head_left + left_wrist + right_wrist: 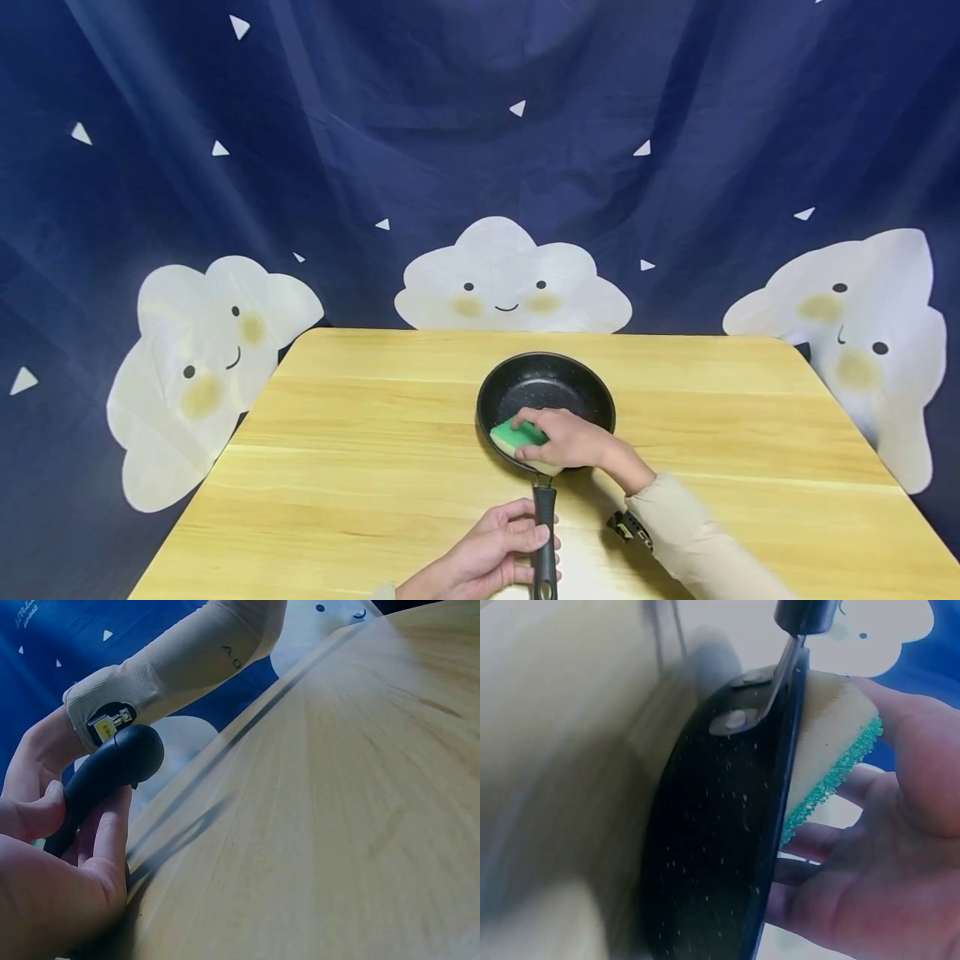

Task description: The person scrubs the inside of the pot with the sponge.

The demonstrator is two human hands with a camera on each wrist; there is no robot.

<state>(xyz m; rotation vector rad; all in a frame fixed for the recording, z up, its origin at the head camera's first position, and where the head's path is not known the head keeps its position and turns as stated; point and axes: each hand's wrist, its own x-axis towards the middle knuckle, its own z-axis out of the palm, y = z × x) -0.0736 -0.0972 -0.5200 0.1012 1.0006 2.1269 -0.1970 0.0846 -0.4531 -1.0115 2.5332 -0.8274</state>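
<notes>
A black frying pan (pixel 536 385) with pale specks is on the table, its handle (pixel 545 533) pointing toward me. My left hand (pixel 495 550) grips that handle, thumb on top and fingers curled beneath; the left wrist view shows the handle's rounded end (pixel 139 754). Inside the pan, at its near side, my right hand (pixel 562 437) holds a sponge (pixel 516 435) with a green scouring face up and a cream foam side down. In the right wrist view the sponge (pixel 829 742) shows above the pan's rim, with the right hand (pixel 900 847) around it.
The light wooden table (pixel 360 433) reaches back to a dark blue curtain (pixel 450 108) printed with white clouds and triangles. A dark device (pixel 630 530) is strapped at the right sleeve cuff.
</notes>
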